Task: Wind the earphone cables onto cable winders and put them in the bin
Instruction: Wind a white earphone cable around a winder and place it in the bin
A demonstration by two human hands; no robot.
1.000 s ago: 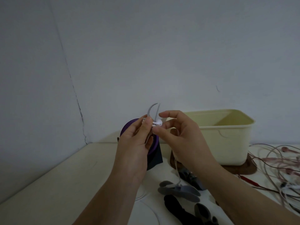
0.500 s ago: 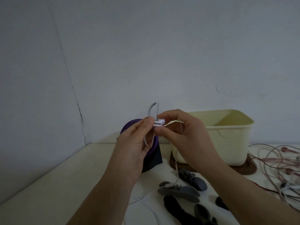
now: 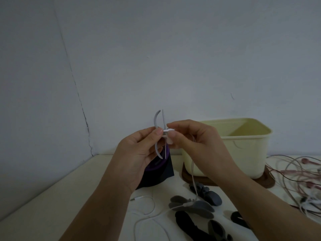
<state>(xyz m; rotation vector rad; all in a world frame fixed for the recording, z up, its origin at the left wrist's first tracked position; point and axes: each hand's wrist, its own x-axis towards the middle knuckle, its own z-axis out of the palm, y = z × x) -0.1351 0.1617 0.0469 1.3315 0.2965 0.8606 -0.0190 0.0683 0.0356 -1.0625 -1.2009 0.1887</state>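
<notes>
A: Nearest stuff?
B: Spare winders lie on the table, grey and black ones. The white earphone cable runs across them, and its plug lies flat beside the left forearm.
A: Hands?
B: Both are up above the table. The left hand pinches the grey cable winder, which stands upright, thumb on its middle. The right hand pinches the cable's end against the winder's waist — the rest hangs down to the table.
A: Behind?
B: A purple-topped dark object sits behind the left hand. The cream bin stands on a brown board behind the right hand. Pink cables are piled to the right of the bin, with the wall at the back.
</notes>
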